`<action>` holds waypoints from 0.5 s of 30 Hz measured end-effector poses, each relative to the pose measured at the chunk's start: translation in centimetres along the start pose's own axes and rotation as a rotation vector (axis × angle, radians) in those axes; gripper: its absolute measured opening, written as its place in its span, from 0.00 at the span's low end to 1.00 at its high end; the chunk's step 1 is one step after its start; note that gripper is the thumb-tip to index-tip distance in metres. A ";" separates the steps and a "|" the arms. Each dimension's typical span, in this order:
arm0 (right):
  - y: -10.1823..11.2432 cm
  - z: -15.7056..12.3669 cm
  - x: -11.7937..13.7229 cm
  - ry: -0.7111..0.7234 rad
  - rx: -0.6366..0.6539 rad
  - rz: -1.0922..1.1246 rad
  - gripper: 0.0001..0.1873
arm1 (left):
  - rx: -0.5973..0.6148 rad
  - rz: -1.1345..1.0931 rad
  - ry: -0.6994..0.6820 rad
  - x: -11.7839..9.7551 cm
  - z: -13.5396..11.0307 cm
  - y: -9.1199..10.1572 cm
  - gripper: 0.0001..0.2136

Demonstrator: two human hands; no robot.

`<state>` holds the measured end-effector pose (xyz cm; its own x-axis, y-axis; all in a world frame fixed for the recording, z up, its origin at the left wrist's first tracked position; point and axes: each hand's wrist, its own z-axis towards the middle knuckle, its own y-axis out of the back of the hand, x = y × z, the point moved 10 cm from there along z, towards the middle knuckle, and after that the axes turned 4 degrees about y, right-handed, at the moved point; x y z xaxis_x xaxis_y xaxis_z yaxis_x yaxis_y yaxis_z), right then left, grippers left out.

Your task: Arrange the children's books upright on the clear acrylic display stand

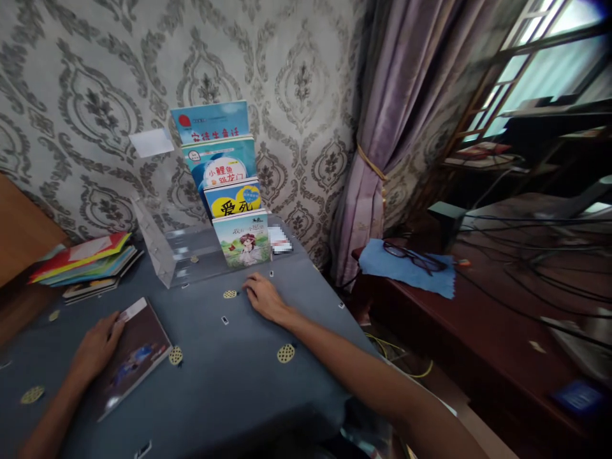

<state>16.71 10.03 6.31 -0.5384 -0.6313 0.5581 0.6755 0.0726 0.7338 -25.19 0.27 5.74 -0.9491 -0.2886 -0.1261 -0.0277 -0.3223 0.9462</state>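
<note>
My left hand is on the left edge of a dark brown book, which lies flat on the table with a white patch at its top and blue figures on its cover. The thumb rests on the cover, and the outer fingers are hard to make out. My right hand lies on the tabletop, fingers loosely bent and apart, holding nothing. Just beyond its fingertips stands a clear stepped rack. Its right side carries a picture book with a girl on the cover, a blue-and-yellow book and two taller blue books behind.
A stack of colourful books lies at the left, beside a brown wooden panel. The grey patterned table meets the wallpapered wall. To the right, a dark red desk carries cables and glasses on a blue cloth.
</note>
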 end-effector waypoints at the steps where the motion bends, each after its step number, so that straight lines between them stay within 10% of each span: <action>1: -0.1 0.0 0.2 0.013 0.010 -0.012 0.14 | 0.024 -0.023 0.002 -0.9 -0.4 -0.4 0.30; 15: 0.1 -0.2 1.8 0.109 0.035 -0.060 0.12 | 0.056 -0.223 -0.240 -16.1 -2.8 -3.2 0.29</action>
<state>15.88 8.80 7.27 -0.5182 -0.7154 0.4687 0.6247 0.0577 0.7787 -8.96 3.40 3.90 -0.9644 0.0066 -0.2645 -0.2542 -0.3013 0.9190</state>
